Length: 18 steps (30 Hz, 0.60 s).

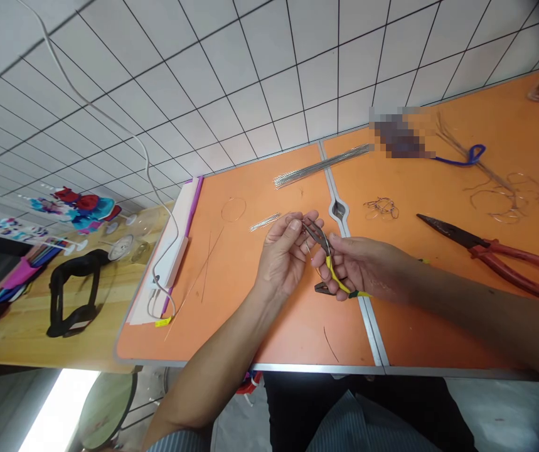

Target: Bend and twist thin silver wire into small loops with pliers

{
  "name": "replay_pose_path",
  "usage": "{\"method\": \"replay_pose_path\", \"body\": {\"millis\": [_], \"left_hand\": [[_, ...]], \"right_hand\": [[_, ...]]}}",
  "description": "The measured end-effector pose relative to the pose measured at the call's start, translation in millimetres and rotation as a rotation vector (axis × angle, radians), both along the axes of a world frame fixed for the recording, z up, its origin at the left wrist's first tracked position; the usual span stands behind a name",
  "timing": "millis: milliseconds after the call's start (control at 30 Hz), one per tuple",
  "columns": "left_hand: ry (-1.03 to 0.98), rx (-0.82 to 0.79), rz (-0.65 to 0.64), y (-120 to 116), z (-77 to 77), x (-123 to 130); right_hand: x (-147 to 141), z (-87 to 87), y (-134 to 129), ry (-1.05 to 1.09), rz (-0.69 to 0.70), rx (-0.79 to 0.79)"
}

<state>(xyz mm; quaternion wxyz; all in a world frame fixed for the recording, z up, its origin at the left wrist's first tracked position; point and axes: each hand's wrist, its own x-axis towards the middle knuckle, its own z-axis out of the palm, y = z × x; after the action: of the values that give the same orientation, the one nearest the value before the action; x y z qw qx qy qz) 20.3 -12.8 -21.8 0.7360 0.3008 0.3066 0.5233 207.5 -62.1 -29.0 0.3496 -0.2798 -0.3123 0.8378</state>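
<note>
Well, over the middle of the orange desk (250, 314), the right hand (363, 267) closes around yellow-handled steel pliers (332, 274), whose tips meet a thin silver wire (307, 246) apparently pinched in the left hand (283, 254): light, stiff, springy stuff, best held close to the working bend.

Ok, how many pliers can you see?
2: the yellow-handled pliers are in the right hand, and the red-handled pliers lie on the orange tabletop. Others may be hidden.

Pixelated object (398, 138), form unreadable. Yellow-handled pliers (332, 273) partly hidden by right hand (368, 267). Red-handled pliers (518, 263) cut off at right edge. Wire (307, 246) at pliers' tips too fine to resolve.
</note>
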Motion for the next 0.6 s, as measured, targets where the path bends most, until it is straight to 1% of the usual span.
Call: {"method": "replay_pose_path", "body": {"millis": [200, 367, 600], "left_hand": [[0.009, -0.053, -0.006, -0.7, -1.3, 1.7], [-0.011, -0.054, -0.034, -1.8, -4.3, 1.9], [-0.018, -0.033, -0.009, -2.0, -3.4, 1.4]], "right_hand": [[-1.0, -0.7, 0.8, 0.018, -0.008, 0.004], [-2.3, -0.3, 0.5, 0.038, -0.002, -0.013], [-3.2, -3.4, -1.9, 0.031, -0.012, -0.001]]}}
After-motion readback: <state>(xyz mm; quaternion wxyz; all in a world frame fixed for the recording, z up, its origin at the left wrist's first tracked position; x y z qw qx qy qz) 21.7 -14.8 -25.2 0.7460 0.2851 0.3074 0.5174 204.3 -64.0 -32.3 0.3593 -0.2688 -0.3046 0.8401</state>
